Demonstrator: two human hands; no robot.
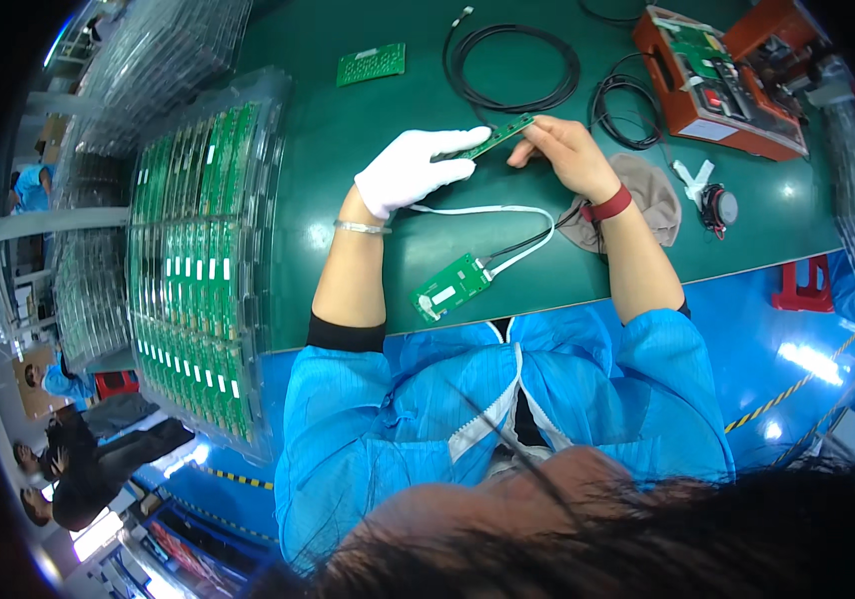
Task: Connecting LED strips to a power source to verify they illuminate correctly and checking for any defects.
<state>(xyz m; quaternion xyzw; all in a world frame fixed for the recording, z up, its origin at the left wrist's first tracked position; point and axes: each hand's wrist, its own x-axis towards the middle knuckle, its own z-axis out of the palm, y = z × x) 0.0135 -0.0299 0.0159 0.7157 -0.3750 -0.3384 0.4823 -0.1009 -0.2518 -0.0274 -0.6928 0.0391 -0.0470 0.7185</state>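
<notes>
My left hand (410, 168), in a white glove, pinches one end of a narrow green circuit board (500, 138). The fingertips of my bare right hand (569, 155) close on the board's other end, above the green tabletop. A red band (607, 204) circles my right wrist. Nearer to me, a second green circuit board (450, 288) with a white label lies on the table. From its connectors a white cable (537, 243) loops up under my left hand, and a black cable runs off toward my right forearm. Where the white cable ends is hidden.
Clear trays of green boards (188, 260) fill the left side. Another board (372, 65) lies at the back beside coiled black cable (513, 68). To the right are an orange box (717, 90), a grey-brown cloth (637, 200) and a small round device (722, 208). People stand far left.
</notes>
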